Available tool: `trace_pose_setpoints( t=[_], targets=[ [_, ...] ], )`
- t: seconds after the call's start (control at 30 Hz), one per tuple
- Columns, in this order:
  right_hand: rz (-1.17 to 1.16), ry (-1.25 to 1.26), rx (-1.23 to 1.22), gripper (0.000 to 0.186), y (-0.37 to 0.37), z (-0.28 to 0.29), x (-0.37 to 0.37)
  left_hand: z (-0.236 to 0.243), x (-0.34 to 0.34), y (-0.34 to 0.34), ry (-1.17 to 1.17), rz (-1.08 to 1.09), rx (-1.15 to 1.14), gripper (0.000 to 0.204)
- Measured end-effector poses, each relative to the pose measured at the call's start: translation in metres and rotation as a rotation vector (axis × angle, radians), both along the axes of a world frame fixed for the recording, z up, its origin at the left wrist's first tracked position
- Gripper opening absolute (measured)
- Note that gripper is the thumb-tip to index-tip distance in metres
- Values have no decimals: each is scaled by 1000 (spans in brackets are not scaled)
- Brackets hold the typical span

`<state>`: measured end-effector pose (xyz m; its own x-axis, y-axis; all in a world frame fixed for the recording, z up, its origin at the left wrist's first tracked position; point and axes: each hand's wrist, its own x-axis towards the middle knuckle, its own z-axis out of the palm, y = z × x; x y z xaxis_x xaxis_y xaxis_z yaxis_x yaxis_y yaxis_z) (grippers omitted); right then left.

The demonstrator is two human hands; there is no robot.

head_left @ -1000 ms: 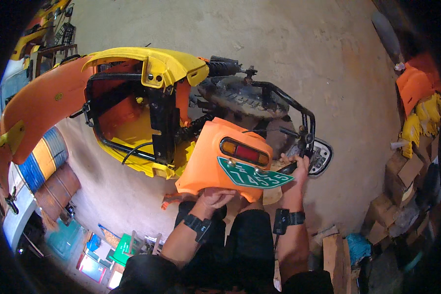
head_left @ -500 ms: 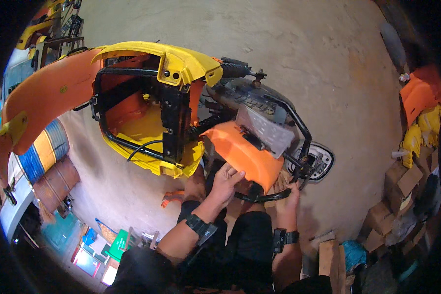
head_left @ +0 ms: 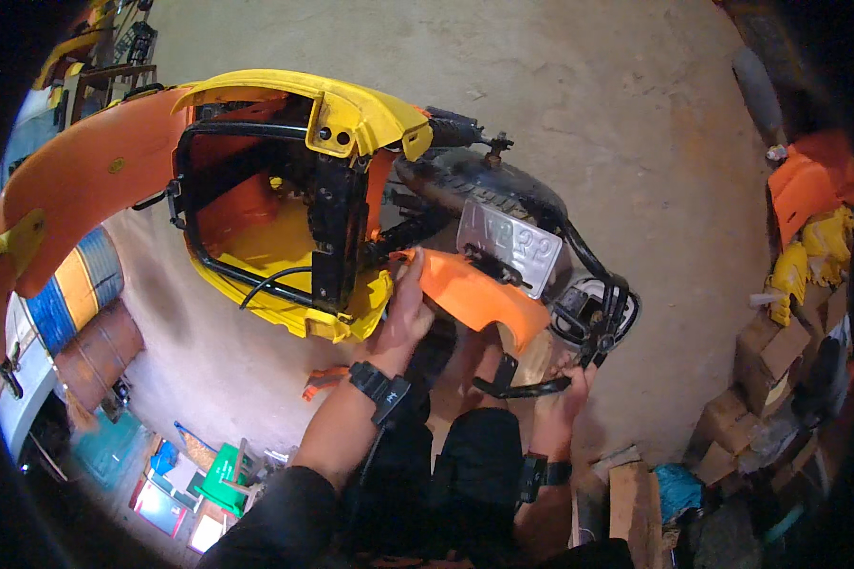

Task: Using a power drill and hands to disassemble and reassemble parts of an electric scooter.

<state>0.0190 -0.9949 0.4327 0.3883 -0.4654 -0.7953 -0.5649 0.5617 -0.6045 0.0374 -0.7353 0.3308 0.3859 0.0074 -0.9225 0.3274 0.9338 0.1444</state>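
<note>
The left hand (head_left: 405, 315) pinches one end of an orange panel (head_left: 479, 292), which sits just right of the yellow shell (head_left: 380, 119), with a silver plate (head_left: 520, 248) behind it. The right hand (head_left: 564, 393) has its grip wrapped around a bent black bar (head_left: 529, 390). Beyond the plate I can see a dark tyre (head_left: 446, 178); over to the left lies a rusty drum (head_left: 104, 353), and boxes (head_left: 764, 370) crowd the right side.
</note>
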Motion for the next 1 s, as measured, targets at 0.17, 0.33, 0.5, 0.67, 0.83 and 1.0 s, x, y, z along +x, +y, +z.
trace_pose_setpoints(
  t=[0.17, 0.33, 0.5, 0.67, 0.83, 1.0],
  targets=[
    [26, -109, -51, 41, -17, 23, -16, -7, -8, 8, -74, -114, 175, 27],
    [224, -93, -310, 28, -43, 34, -17, 40, -19, -3, -103, -163, 151, 39],
    [325, -178, -418, 19, -47, 58, 15, 101, -29, 2, -469, -1018, 546, 45],
    [512, -253, -450, 18, -43, 71, 35, 138, -45, 4, -794, -1610, 1192, 46],
    [540, -232, -482, 26, -18, 97, 42, 142, -52, 19, -509, -2048, 1086, 58],
    [438, -96, -372, 30, 4, 123, 27, 105, -56, 0, -357, -1829, 1200, 85]
  ],
)
